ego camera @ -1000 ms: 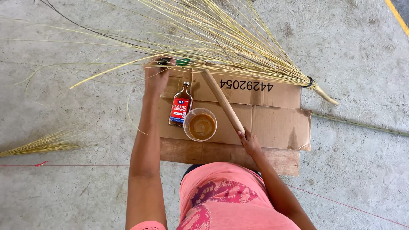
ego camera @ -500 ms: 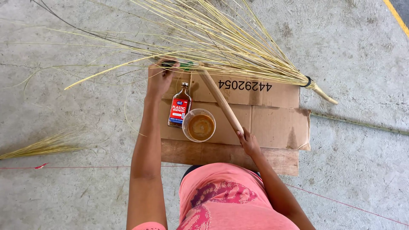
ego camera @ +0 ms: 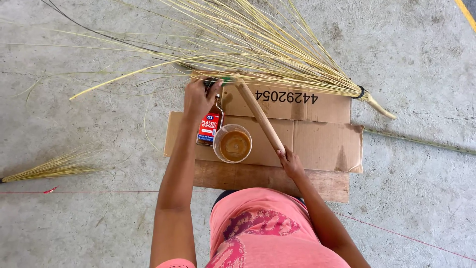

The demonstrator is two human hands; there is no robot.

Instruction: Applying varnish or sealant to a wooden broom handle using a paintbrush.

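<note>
Both hands at a wooden stick over flattened cardboard on a concrete floor.

Right hand (ego camera: 291,164): grip closed round the near end of the wooden stick (ego camera: 260,117), which slants up and away across the cardboard (ego camera: 317,139). Left hand (ego camera: 198,98): fingers curled at the stick's far end, on something small and green; what it pinches cannot be told. Just beside that hand lies a small bottle (ego camera: 209,124) with a red label. Next to the bottle, between the hands, a clear plastic cup (ego camera: 232,144) holds brown liquid. A tied bundle of pale broom straws (ego camera: 258,49) fans out beyond the cardboard; a smaller bundle (ego camera: 54,166) lies well apart, left.
</note>
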